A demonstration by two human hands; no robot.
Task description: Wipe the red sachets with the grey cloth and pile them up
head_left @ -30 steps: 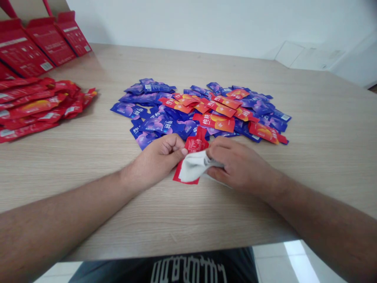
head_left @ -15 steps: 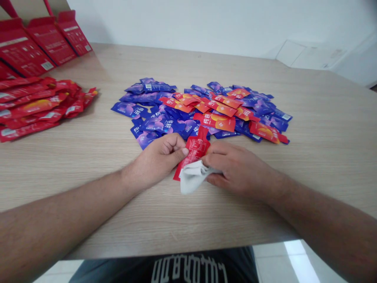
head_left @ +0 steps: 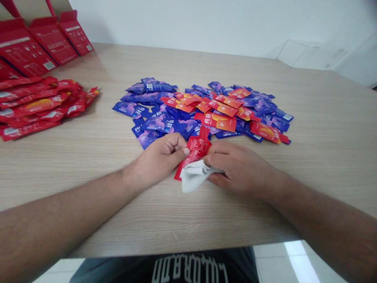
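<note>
A red sachet (head_left: 195, 151) lies flat on the wooden table (head_left: 88, 157) in front of me, back side up. My left hand (head_left: 160, 159) is closed, pinching the sachet's left edge between thumb and finger. My right hand (head_left: 238, 167) is closed on a white cloth (head_left: 193, 177) that rests over the sachet's lower end. Just beyond both hands spreads a loose pile of blue and red sachets (head_left: 203, 110).
A heap of red sachets (head_left: 38, 106) lies at the left edge of the table. Open red cartons (head_left: 38, 43) stand at the far left corner. The table's near edge (head_left: 165, 251) runs just above my lap.
The white cloth slid down the red sachet toward me, uncovering more of its upper part. My left hand kept its pinch in place.
</note>
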